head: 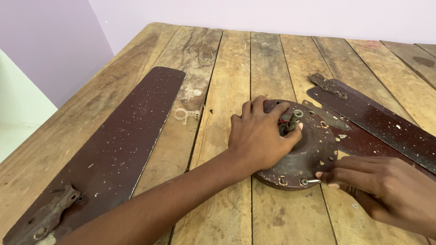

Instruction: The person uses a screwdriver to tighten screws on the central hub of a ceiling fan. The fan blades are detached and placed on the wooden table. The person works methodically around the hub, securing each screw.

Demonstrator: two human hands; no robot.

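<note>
left hand [259,134] on fan motor [304,154], right hand [386,186] at rim – blades beside

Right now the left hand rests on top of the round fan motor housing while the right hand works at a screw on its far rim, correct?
Not quite. In the head view the right hand works at a screw on the near rim of the motor housing; the left hand does rest on top.

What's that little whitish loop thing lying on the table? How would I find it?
Start at the wooden table and find the long dark brown fan blade on its left side. Just right of that blade's far end, before the left hand, lies the small clip. It is pale, see-through and ring-shaped; everything around it is dark metal.
</note>
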